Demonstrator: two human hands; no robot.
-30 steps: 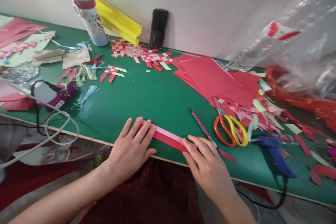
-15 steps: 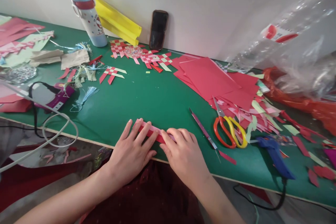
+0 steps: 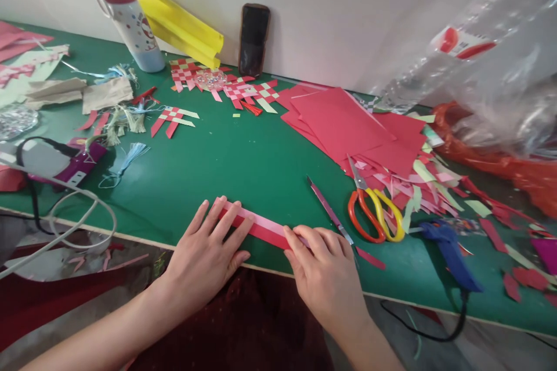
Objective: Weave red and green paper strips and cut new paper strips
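A narrow folded paper strip (image 3: 270, 231), red with a paler pink band, lies along the green table's front edge. My left hand (image 3: 211, 243) rests flat on its left end, fingers spread. At the strip's right end, my right hand (image 3: 324, 261) has its fingers bent together, with thumb and index fingertip at the paper. A purple-handled knife (image 3: 328, 208) lies just beyond my right hand. Next to it are scissors (image 3: 376, 214) with orange and yellow handles.
Red paper sheets (image 3: 348, 124) and scraps lie right of centre. A blue glue gun (image 3: 452, 255) sits at the right, near an orange bag (image 3: 483, 156). Woven pieces (image 3: 174, 119), tassels (image 3: 128, 162), a bottle (image 3: 134, 29) and a phone (image 3: 253, 40) are farther back or left.
My right hand has slid right along the strip, away from my left hand, and more of the strip shows between them. The view has shifted slightly.
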